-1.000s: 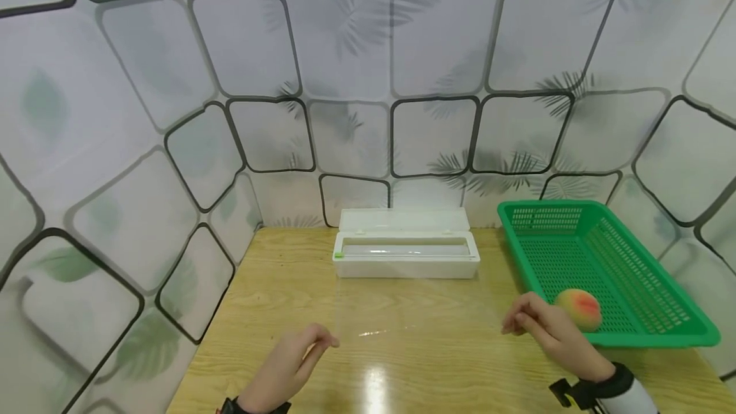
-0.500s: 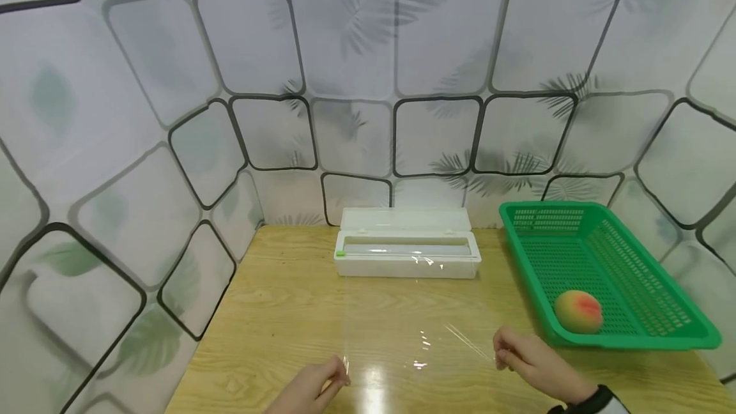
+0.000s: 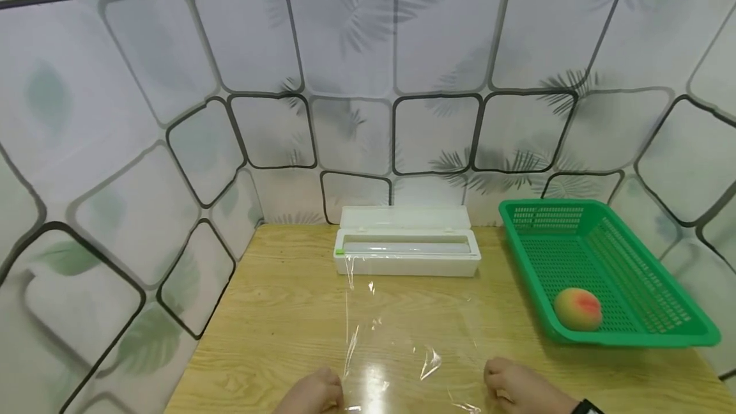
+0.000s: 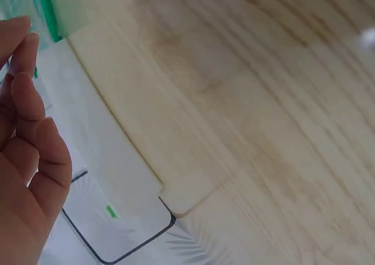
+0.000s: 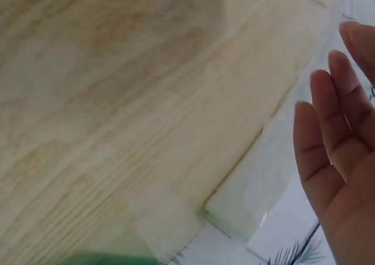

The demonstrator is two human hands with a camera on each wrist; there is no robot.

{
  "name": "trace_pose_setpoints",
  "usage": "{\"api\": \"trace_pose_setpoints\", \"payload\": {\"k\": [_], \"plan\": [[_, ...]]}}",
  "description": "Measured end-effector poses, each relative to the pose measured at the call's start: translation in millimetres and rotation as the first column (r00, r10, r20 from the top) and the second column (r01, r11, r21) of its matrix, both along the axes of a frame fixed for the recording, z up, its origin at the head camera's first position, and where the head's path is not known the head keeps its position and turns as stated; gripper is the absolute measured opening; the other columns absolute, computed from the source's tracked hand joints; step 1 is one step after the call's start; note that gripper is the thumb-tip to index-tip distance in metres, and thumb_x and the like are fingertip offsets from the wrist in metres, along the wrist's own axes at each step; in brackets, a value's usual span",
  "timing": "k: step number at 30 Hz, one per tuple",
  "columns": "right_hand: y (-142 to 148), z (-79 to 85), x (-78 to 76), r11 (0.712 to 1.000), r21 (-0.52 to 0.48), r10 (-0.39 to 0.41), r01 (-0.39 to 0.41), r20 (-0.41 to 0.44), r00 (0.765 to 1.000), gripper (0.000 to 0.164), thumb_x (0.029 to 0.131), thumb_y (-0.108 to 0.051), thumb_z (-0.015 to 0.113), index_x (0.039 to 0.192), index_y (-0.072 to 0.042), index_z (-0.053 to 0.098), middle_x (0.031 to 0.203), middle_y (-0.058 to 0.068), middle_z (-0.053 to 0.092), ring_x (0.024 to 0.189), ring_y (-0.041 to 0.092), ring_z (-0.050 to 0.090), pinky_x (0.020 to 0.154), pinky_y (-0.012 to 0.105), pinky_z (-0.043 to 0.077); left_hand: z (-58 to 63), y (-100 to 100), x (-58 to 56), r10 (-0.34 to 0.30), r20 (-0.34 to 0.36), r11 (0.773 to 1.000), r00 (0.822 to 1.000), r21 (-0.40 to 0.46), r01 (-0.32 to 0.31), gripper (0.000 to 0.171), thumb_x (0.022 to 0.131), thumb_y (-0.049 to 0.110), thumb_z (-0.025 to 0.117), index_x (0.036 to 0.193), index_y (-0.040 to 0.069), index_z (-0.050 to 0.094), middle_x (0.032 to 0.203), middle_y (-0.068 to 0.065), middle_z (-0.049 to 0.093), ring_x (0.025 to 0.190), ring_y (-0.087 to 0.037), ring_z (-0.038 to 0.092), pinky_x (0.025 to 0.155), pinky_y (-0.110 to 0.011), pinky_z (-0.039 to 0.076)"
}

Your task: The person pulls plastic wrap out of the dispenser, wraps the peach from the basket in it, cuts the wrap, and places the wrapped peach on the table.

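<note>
A sheet of clear plastic wrap (image 3: 411, 331) stretches from the white wrap dispenser (image 3: 407, 266) toward the person. It shows mostly by its glints and creases. My left hand (image 3: 315, 392) pinches the near left corner between thumb and forefinger, low in the head view. At the near right corner, my right hand (image 3: 524, 390) holds the sheet with curled fingers. In the left wrist view the left hand (image 4: 32, 153) has thumb and forefinger tips together. The right hand (image 5: 345, 136) appears at the edge of the right wrist view; the film between its fingertips is hardly visible there.
A green plastic basket (image 3: 609, 273) stands at the right of the wooden table (image 3: 276, 312), with a peach (image 3: 577, 309) in its near left corner. The dispenser's lid (image 3: 405, 217) is raised. A patterned wall covering (image 3: 351, 133) encloses the back and sides.
Both hands have drawn back toward the person and down in the head view, pulling a longer stretch of plastic wrap out of the dispenser. The basket, peach and dispenser have stayed put.
</note>
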State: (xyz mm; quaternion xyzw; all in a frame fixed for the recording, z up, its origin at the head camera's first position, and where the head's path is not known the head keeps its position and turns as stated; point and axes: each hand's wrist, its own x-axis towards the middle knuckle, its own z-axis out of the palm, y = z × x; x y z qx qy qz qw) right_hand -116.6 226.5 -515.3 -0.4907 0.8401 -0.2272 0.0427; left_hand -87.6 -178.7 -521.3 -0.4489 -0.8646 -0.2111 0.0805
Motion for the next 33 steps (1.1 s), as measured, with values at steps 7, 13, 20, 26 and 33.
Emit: {"api": "trace_pose_setpoints", "payload": {"k": [7, 13, 20, 26, 33], "plan": [[-3, -7.0, 9.1, 0.992, 0.104, -0.096, 0.074, 0.228, 0.969, 0.024, 0.066, -0.003, 0.063, 0.056, -0.019, 0.048, 0.061, -0.019, 0.032, 0.052, -0.005, 0.028, 0.043, 0.012, 0.028, -7.1, 1, 1.3, -0.023, -0.096, 0.991, 0.995, -0.13, 0.01, 0.012, 0.058, 0.021, 0.068, 0.057, 0.021, 0.056, 0.063, 0.017, 0.045, 0.059, 0.004, 0.036, 0.052, -0.003, 0.024], [-5, -8.9, 14.1, 0.97, 0.181, -0.223, 0.164, 0.382, 0.897, 0.028, 0.07, -0.018, 0.063, 0.054, -0.02, 0.041, 0.053, -0.018, 0.028, 0.045, -0.002, 0.027, 0.039, 0.017, 0.024, -8.4, 2, 5.4, 0.051, -0.013, 0.989, 0.999, -0.139, -0.052, 0.028, 0.068, 0.036, 0.063, 0.055, 0.02, 0.044, 0.057, 0.017, 0.032, 0.054, 0.005, 0.028, 0.046, -0.007, 0.019], [-7, -10.7, 12.1, 0.957, 0.237, -0.26, 0.169, 0.434, 0.863, 0.021, 0.068, -0.014, 0.063, 0.053, -0.02, 0.049, 0.051, -0.017, 0.034, 0.044, -0.001, 0.031, 0.04, 0.018, 0.027, -21.9, 4, 2.8, 0.081, -0.067, 0.967, 0.994, -0.235, -0.094, 0.026, 0.058, 0.027, 0.066, 0.051, 0.021, 0.042, 0.056, 0.016, 0.031, 0.051, 0.002, 0.027, 0.041, -0.011, 0.016], [-11, -17.2, 10.5, 0.963, 0.206, -0.247, 0.174, 0.416, 0.875, 0.022, 0.069, -0.009, 0.06, 0.053, -0.018, 0.048, 0.052, -0.017, 0.033, 0.046, -0.002, 0.03, 0.041, 0.017, 0.026, -30.6, 6, 3.2, 0.165, 0.026, 0.95, 0.986, -0.272, -0.152, 0.025, 0.06, 0.027, 0.067, 0.051, 0.021, 0.044, 0.056, 0.016, 0.034, 0.05, 0.0, 0.029, 0.04, -0.014, 0.021], [-12, -23.8, 7.4, 0.967, 0.208, -0.208, 0.147, 0.312, 0.927, 0.023, 0.068, -0.006, 0.061, 0.054, -0.018, 0.046, 0.053, -0.019, 0.032, 0.047, -0.003, 0.029, 0.042, 0.015, 0.028, -35.0, 6, 1.6, 0.155, 0.019, 0.963, 0.988, -0.224, -0.147, 0.02, 0.058, 0.022, 0.066, 0.054, 0.02, 0.046, 0.057, 0.014, 0.035, 0.049, 0.0, 0.029, 0.041, -0.015, 0.023]]}}
